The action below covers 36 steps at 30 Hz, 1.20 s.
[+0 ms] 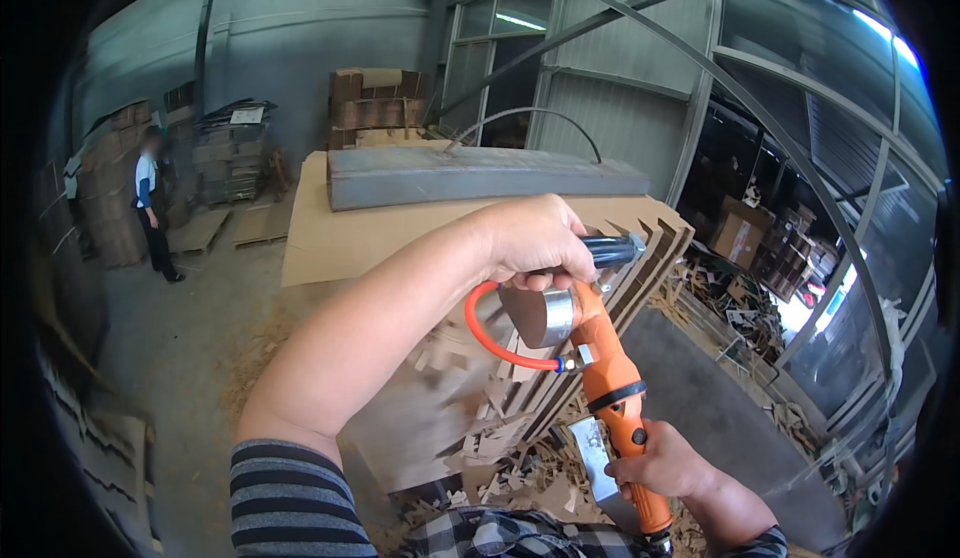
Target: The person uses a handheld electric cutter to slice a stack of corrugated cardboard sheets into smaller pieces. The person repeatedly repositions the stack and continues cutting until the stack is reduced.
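Note:
Across my front lies an orange air-powered hand tool [612, 370] with a round metal housing [550, 316] and a looped red air hose [485, 333]. My left hand [540, 243] is closed around its black side handle [608, 251] at the far end. Lower down, my right hand [665, 460] grips the orange body near a flat metal lever or plate [594, 456]. The tool's head is beside the right edge of a tall stack of brown cardboard sheets [345, 243]; my left hand and arm partly cover the stack, so contact cannot be made out.
A grey metal beam [480, 180] with a curved handle rests on the stack. Cardboard scraps [530, 483] lie around its foot. More stacks [375, 103] stand behind, and a person [150, 203] is at far left. Metal-framed windows [820, 88] and scrap piles [735, 308] are on the right.

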Available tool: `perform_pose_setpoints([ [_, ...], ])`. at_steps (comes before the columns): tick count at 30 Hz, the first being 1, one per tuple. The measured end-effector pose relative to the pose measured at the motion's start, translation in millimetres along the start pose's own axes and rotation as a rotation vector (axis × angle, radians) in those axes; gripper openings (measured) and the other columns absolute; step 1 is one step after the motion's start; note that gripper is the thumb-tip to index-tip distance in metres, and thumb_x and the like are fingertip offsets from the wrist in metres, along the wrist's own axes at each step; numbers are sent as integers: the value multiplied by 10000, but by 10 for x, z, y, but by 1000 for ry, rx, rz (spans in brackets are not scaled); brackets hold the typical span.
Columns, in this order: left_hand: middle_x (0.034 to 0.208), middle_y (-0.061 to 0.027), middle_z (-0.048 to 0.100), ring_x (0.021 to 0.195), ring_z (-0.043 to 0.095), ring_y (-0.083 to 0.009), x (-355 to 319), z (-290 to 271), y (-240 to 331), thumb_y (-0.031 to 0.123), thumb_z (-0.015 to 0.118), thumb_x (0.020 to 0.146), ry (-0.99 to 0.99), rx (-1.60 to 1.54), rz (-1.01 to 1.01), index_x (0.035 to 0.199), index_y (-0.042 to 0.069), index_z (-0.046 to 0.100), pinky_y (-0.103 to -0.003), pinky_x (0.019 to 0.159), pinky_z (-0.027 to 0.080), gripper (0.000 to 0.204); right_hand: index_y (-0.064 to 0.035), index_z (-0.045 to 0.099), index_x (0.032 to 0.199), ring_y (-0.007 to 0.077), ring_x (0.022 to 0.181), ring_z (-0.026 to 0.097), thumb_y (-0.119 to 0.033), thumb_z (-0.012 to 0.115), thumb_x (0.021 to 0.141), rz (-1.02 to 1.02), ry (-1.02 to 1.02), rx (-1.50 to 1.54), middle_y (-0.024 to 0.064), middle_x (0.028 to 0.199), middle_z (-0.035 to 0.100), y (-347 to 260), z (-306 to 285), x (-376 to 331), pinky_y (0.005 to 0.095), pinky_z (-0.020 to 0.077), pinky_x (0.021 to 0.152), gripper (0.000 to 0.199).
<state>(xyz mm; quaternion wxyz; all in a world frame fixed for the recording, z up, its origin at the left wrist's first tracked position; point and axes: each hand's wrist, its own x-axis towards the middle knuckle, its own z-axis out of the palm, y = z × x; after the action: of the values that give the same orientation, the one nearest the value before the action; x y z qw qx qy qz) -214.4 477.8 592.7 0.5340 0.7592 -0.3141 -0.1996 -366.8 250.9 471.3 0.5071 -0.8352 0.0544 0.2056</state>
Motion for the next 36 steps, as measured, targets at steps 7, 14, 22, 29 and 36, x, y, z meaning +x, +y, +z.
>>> perform_pose_setpoints([
  [7,606,-59,540,392,419,-59,8,93,-61,44,645,709,-5,-28,6,949,-80,591,-204,331,291,276,17,503,874,145,491,565,-7,640,727,-16,25,32,61,618,565,72,60,-25,273,472,479,202],
  [14,568,-39,523,375,415,-55,-28,118,-137,58,632,708,24,-73,65,831,-48,608,-203,323,278,165,17,494,874,141,510,580,-86,647,715,16,1,-81,62,625,577,93,-44,68,278,488,501,243],
  [22,535,-41,525,364,423,-55,44,104,-20,54,639,686,34,-118,112,770,-50,620,-197,315,284,136,36,509,896,146,470,555,-6,655,713,32,21,-29,63,607,562,-63,-160,-119,272,456,454,237],
  [29,560,-38,526,373,423,-60,-26,214,69,80,648,702,44,-6,132,782,-44,627,-196,333,300,149,27,514,861,133,505,577,-69,643,714,9,50,-9,59,620,575,47,-129,-108,272,483,498,218],
  [36,589,-24,535,385,401,-28,-34,39,-245,58,635,742,26,-130,20,1008,-52,595,-182,342,282,290,40,507,889,135,514,586,-60,627,713,6,24,-65,64,624,575,9,-15,55,273,492,505,235],
])
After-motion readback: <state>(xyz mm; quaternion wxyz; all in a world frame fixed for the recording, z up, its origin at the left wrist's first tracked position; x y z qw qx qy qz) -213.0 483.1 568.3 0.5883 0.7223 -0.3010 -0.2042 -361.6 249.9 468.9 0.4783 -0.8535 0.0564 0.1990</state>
